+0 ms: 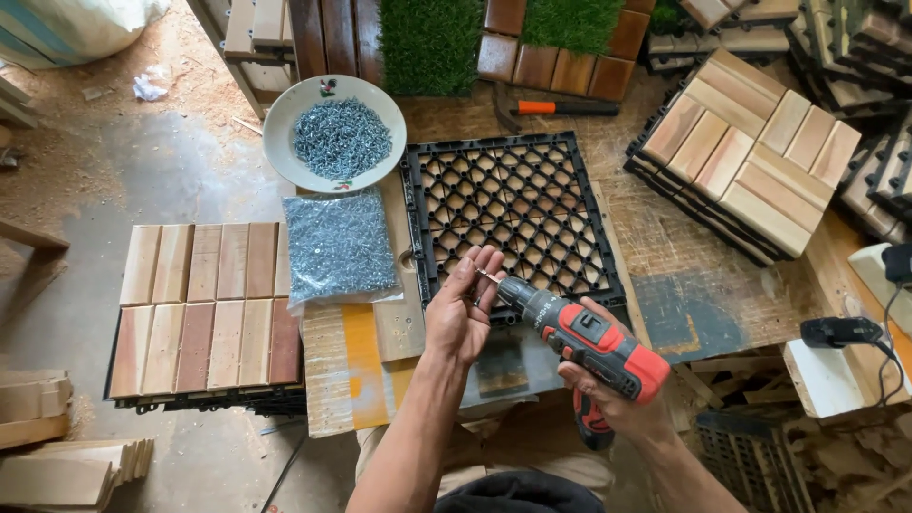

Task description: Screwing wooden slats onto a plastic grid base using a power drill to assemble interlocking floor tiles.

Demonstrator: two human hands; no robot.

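My right hand [608, 399] grips a red and black cordless drill [589, 347], its bit pointing up and left. My left hand [463, 304] pinches a small screw [486, 276] at the tip of the drill bit. Both hands hover over the near edge of a black plastic grid tile [513, 209], which lies face down on a wooden workbench [665, 275]. A white bowl [285, 128] of screws and a clear bag of screws [339, 245] lie to the left of the grid tile.
A stack of finished wooden deck tiles [204, 309] lies at the left, another stack [750, 152] at the right. Artificial grass tiles [427, 43] and an orange-handled tool [560, 107] lie at the back. A black charger [841, 331] with cable sits right. Sawdust covers the floor.
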